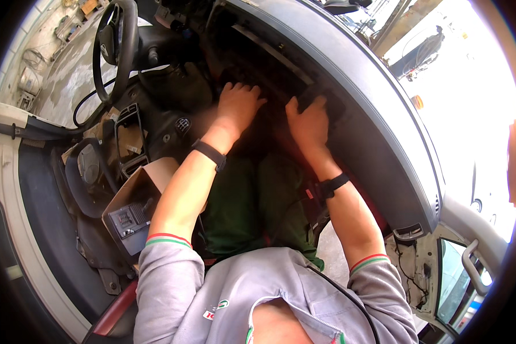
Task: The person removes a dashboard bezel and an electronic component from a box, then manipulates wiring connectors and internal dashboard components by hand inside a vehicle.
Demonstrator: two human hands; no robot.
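Observation:
My left hand (239,108) reaches into the dark lower opening of the dashboard (350,74), back of the hand up. Its fingers are bent forward and the thumb stands apart; I see nothing held in it. To its right, my right hand (309,123) is at the right part of the same opening, with thumb and forefinger spread. A dark grey piece shows by these fingertips, too shadowed to name; whether the hand touches it I cannot tell. A long pale strip (272,51) runs along the opening above both hands. Each wrist wears a black band.
A steering wheel (114,49) is at the far left. Near it are a gear lever knob (182,124) and a loose black trim frame (131,137). An open cardboard box (137,189) beside my left forearm holds a dark device (129,221). The open door (430,275) is at right.

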